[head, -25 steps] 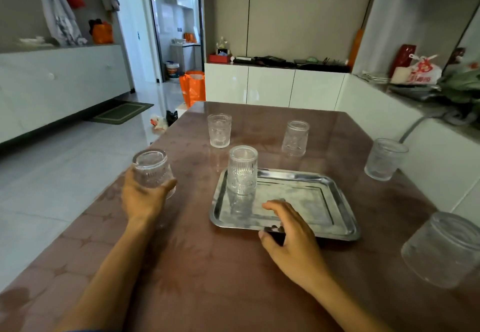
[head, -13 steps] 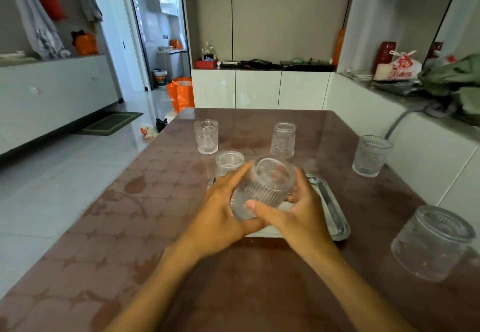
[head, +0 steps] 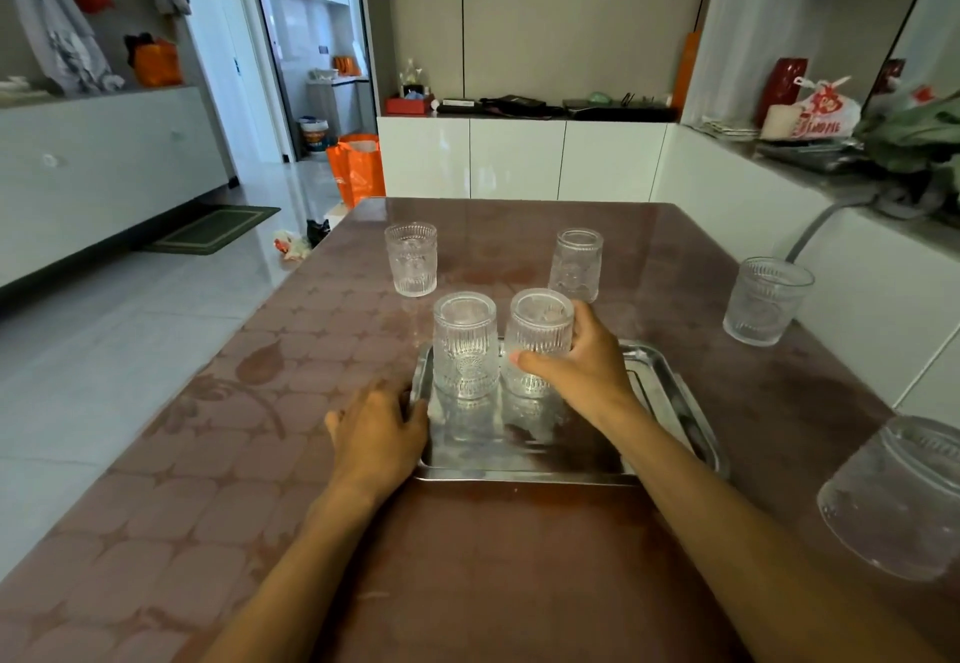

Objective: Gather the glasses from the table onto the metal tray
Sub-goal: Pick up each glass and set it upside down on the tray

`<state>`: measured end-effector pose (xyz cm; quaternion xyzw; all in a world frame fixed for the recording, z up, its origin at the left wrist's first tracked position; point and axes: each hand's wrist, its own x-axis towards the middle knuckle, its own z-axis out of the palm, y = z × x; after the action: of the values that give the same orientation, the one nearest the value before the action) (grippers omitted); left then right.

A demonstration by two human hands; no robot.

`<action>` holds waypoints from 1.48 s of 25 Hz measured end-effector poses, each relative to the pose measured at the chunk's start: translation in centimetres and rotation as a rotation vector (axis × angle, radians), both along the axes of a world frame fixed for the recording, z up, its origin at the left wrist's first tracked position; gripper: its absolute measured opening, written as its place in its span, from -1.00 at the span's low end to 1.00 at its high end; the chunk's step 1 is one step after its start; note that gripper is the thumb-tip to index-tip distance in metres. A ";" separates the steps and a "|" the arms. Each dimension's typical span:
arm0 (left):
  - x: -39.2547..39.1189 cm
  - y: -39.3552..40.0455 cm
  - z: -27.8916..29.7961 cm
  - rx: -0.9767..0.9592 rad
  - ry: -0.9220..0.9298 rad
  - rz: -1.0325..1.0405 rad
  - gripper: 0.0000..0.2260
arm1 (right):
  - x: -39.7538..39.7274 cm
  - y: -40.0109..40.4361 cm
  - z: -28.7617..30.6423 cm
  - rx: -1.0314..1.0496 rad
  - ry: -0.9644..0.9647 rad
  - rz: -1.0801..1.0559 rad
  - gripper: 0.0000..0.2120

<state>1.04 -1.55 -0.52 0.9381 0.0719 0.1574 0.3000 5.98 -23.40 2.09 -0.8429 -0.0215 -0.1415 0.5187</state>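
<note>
The glass in the right hand (head: 537, 337) stands on the metal tray (head: 670, 392), its long axis straight up and down, and it looks turned mouth-down with the thick base showing on top. The right hand (head: 582, 366) is wrapped around its side, thumb across the near face and fingers (head: 584, 317) curled round the far side, pinching the ribbed wall. Just to its left, almost touching, a second ribbed glass (head: 464, 345) stands upright on the tray the same way. Those two are all the tray holds; both sit in its far left part, and the shiny floor in front of them mirrors them. The left hand (head: 379, 434) lies flat on the table (head: 208, 506), fingers loosely spread, with its fingertips against the tray's left rim, gripping nothing. Beyond the tray, a far left glass (head: 411, 260) stands upright on the brown patterned tabletop with its open mouth up, and a far right glass (head: 575, 265) stands upright near it; I cannot tell for sure which end of that one is up. Well off to the right, near the table edge by the white counter, a wider glass (head: 766, 299) stands mouth-up. Closest to me on the right, a big glass (head: 893, 496) sits at the near right edge of the table, leaning in the wide lens, its rim towards the top.
</note>
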 end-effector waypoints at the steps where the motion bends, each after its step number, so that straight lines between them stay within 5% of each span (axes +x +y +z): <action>1: 0.2 0.1 -0.1 -0.002 0.005 -0.011 -0.82 | 0.2 0.2 -0.4 -0.016 0.004 0.002 -0.25; 11: -0.4 0.2 0.3 -0.043 0.017 -0.057 -0.72 | -2.2 -0.9 -0.3 -0.055 0.150 0.036 -0.09; 17: -1.4 0.5 1.2 -0.011 0.062 -0.165 -0.68 | -14.4 -6.2 0.5 -0.157 -0.351 -0.258 -0.51; 20: -1.7 0.1 1.3 -0.002 0.036 -0.148 -0.73 | -18.0 -10.7 0.8 -0.377 -0.529 -0.628 -0.44; 23: -1.7 0.1 1.1 -0.015 0.056 -0.136 -0.80 | -18.9 -14.4 0.6 -0.269 -0.322 -0.811 -0.20; 26: -1.6 0.2 1.0 -0.030 0.039 -0.143 -0.72 | -18.4 -16.2 -0.7 0.075 -0.063 -0.710 -0.09; 33: -0.9 0.2 0.4 0.006 -0.019 -0.126 -0.76 | -15.8 -14.9 0.7 0.137 -0.073 -0.486 -0.31; 37: -1.0 0.1 0.3 0.008 -0.017 -0.122 -0.76 | -9.6 -9.8 2.4 0.151 -0.122 -0.256 -0.25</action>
<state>0.09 -1.42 -0.17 0.9405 0.0114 0.1472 0.3059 -3.58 -33.19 4.53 -0.7871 0.0651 -0.2587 0.5562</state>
